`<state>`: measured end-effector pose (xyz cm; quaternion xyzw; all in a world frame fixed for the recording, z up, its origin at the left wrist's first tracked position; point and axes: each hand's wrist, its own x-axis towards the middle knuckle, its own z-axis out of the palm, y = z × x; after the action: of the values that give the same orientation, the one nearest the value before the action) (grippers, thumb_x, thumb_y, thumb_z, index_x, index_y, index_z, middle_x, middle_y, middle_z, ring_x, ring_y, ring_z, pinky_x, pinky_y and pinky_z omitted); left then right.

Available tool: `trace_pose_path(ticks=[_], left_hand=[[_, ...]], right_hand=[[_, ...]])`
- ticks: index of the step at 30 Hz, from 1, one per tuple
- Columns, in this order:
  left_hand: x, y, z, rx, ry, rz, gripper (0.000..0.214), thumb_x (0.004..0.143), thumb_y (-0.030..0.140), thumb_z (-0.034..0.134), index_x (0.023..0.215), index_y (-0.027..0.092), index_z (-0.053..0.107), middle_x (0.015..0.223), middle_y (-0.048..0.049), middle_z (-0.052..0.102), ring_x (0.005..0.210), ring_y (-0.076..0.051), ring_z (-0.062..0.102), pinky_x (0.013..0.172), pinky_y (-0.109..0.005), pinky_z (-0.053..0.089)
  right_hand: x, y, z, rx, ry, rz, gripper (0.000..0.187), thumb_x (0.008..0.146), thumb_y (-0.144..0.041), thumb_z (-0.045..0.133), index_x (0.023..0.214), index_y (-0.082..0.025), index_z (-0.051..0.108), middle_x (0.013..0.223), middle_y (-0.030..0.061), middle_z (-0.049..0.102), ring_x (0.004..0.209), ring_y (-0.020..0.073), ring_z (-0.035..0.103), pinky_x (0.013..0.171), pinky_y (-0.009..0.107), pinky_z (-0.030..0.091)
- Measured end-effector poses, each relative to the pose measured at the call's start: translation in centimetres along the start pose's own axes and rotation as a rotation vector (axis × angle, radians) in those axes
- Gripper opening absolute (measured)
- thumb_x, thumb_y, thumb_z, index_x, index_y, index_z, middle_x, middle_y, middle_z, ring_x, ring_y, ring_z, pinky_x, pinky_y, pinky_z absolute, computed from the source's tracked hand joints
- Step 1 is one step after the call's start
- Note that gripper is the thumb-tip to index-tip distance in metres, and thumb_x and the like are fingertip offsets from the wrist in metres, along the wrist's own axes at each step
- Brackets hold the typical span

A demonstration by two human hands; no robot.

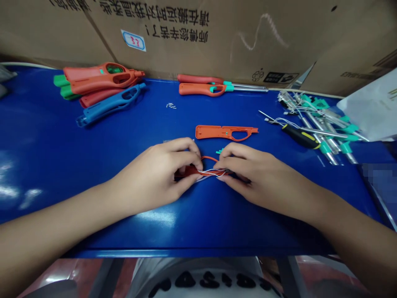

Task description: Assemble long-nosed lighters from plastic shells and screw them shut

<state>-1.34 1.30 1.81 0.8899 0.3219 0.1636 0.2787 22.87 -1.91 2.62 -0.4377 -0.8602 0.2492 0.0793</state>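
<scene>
Between your left hand and right hand, equally near | orange lighter shell half, long axis roughly 9-to-3 o'clock | left hand grips its 9-o'clock end, right hand pinches white wires toward 3

Held crosswise, the orange casing has white wires along it.

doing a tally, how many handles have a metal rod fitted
2: a red handle and an orange handle, side by side along the cardboard, behind the orange shell. The casing between the left hand and right hand is partly hidden, so I cannot tell there.
</scene>
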Motion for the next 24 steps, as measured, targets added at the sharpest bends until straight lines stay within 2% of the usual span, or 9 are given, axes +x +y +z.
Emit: trace_pose_path(ticks=[6,9,13,18,24], left_hand=[[-0.1,0.0,0.2,0.064,-0.026,-0.01,0.01,0.091,0.016,0.059,0.095,0.018,0.069,0.105,-0.0051,0.064,0.079,-0.014,0.06,0.062,-0.023,0.046],[-0.2,0.0,0.2,0.077,-0.033,-0.005,0.01,0.092,0.016,0.059,0.095,0.018,0.068,0.105,-0.0044,0.063,0.077,-0.014,0.06,0.063,-0.024,0.045],[-0.2,-0.1,0.1,0.072,-0.025,0.001,0.009,0.093,0.018,0.06,0.094,0.018,0.069,0.105,-0.0037,0.064,0.077,-0.014,0.06,0.064,-0.026,0.045],[-0.1,-0.3,0.2,0.057,-0.006,0.023,0.013,0.095,0.018,0.057,0.092,0.018,0.07,0.103,-0.0032,0.064,0.078,-0.013,0.062,0.069,-0.026,0.046],[-0.2,-0.3,0.2,0.029,-0.005,0.023,0.012,0.095,0.018,0.059,0.092,0.018,0.071,0.103,-0.0026,0.064,0.076,-0.012,0.062,0.067,-0.025,0.045]], right_hand=[[0.5,0.1,0.1,0.1,0.017,-0.001,0.018,0.1,-0.02,0.054,0.105,-0.021,0.071,0.104,0.0042,0.064,0.082,0.0137,0.059,0.073,0.028,0.045],[0.7,0.1,0.1,0.161,0.036,0.014,0.013,0.097,-0.026,0.061,0.102,-0.02,0.072,0.099,0.0022,0.064,0.073,0.0108,0.055,0.067,0.026,0.043],[0.9,0.2,0.1,0.228,0.043,0.036,0.013,0.097,-0.026,0.062,0.1,-0.02,0.073,0.093,-0.0001,0.063,0.063,0.0072,0.049,0.061,0.024,0.039],[1.2,0.0,0.3,0.319,0.079,0.177,0.007,0.089,-0.021,0.069,0.092,-0.021,0.075,0.079,-0.0035,0.061,0.05,0.0046,0.039,0.051,0.024,0.032],[1.7,-0.2,0.7,0.367,0.129,0.296,0.005,0.083,-0.019,0.07,0.085,-0.02,0.074,0.064,-0.0062,0.055,0.046,0.0047,0.038,0.047,0.022,0.03]])
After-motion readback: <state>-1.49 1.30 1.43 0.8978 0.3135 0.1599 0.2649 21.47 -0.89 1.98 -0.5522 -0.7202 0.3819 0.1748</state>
